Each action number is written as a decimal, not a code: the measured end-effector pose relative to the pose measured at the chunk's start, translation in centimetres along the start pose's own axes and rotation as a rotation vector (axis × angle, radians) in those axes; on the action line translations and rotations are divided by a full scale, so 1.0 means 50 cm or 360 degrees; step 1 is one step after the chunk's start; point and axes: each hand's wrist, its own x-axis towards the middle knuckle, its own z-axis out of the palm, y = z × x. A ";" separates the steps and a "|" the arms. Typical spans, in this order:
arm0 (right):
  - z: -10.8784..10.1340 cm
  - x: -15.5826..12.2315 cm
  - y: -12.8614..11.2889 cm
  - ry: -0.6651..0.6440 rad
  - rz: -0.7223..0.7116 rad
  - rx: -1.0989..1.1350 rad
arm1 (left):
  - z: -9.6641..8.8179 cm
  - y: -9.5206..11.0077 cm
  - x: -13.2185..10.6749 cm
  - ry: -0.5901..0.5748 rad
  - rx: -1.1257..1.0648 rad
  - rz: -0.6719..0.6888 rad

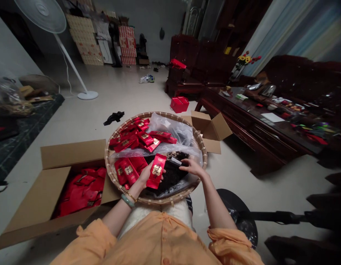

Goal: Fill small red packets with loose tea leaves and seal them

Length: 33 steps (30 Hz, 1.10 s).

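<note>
A round woven basket [156, 200] rests on my lap. Inside it lie many red packets [137, 138] and a clear plastic bag [176, 130] holding a dark heap of loose tea [172, 175]. My left hand [147, 175] is closed around one upright red packet [157, 171] with a gold label. My right hand [191, 166] is over the dark heap with its fingers pinched on a small pale scoop-like thing [176, 161] next to the packet's mouth.
An open cardboard box [49, 191] with red bags stands at my left. A smaller open box [210, 129] sits beyond the basket. A dark wooden low table [259, 129] runs along the right, a standing fan [57, 33] at far left, a black stool base [236, 213] at my right.
</note>
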 end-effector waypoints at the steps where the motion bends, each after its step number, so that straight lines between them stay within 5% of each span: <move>1: 0.004 -0.001 0.012 0.0006 0.0011 -0.0078 | 0.001 0.000 -0.001 -0.0010 0.0011 0.0006; 6: 0.030 -0.002 0.001 0.0106 -0.0056 -0.0216 | 0.008 -0.005 0.000 -0.0026 0.0034 0.0021; 13: 0.098 0.031 -0.113 0.0373 -0.0234 0.0580 | 0.017 -0.020 0.017 -0.0073 -0.0027 0.0053; 16: 0.112 0.041 -0.133 0.0423 -0.0198 0.0656 | 0.023 -0.004 0.029 0.0014 -0.0124 0.0306; 22: 0.111 0.032 -0.160 0.0390 -0.0184 0.0706 | 0.043 0.034 0.047 0.0293 0.0088 0.0721; 28: 0.128 0.023 -0.158 0.0330 -0.0123 0.0724 | 0.050 0.026 0.042 0.0361 0.0004 0.0750; 33: 0.129 0.023 -0.158 0.0275 -0.0146 0.0641 | 0.037 0.022 0.043 0.0379 0.0291 0.0778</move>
